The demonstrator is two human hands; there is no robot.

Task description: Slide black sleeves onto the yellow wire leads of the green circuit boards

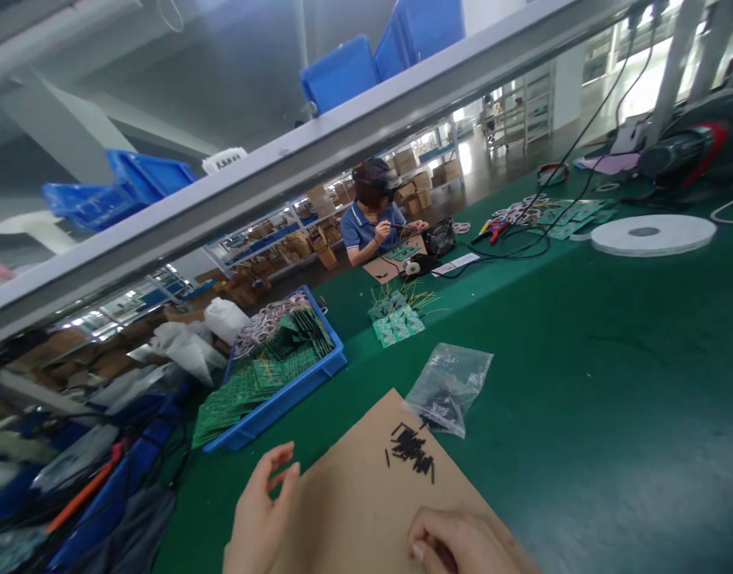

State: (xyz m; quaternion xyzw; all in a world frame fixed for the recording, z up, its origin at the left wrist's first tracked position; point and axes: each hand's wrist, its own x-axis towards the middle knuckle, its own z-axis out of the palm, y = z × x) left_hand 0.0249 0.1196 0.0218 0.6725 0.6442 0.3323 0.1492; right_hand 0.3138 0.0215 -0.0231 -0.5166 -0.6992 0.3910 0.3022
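Black strips (pixel 409 448) lie near the far corner of the cardboard (pixel 342 498); the worktop (pixel 581 383) extends rightward beyond its edge. Left hand (pixel 262 502): thumb and fingers parted, empty; right hand (pixel 465 538): curled, contents indeterminable.

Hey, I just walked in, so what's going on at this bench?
Someone has their bare hands at a cardboard sheet bearing a small heap of black strips. The left hand is open near the sheet's left edge; the right hand is curled, and I can't tell whether it holds anything. A clear bag lies beside the heap, and a blue tray holds circuit boards. Another person sits farther back.
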